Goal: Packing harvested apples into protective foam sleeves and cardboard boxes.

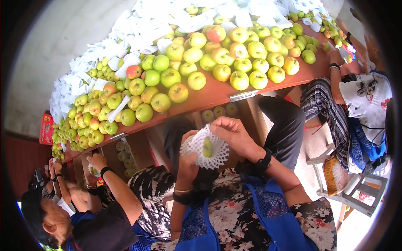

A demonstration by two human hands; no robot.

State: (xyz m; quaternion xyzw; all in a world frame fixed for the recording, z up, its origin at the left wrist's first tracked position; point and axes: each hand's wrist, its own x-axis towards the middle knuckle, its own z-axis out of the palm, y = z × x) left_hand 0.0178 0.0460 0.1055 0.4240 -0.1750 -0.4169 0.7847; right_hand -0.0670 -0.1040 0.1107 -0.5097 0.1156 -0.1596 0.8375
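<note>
In front of my chest, my left hand (188, 163) holds a green apple (207, 147) inside a white foam mesh sleeve (192, 146) from the left side and beneath. My right hand (234, 136) pinches the upper right edge of the sleeve, its thumb and forefinger together on the mesh. The sleeve is flared around the apple, which shows partly at its middle. Just beyond both hands is a long red-brown table (222, 93) bearing many green and yellow-red apples (239, 79), with a heap of white foam sleeves (63, 98) along its back.
Co-workers sit close by on my left (109, 203) and right (356, 100). Boxes of wrapped apples (125, 157) are under the table. A wooden stool (368, 194) stands at the right. A red printed carton (46, 129) is at the table's far left.
</note>
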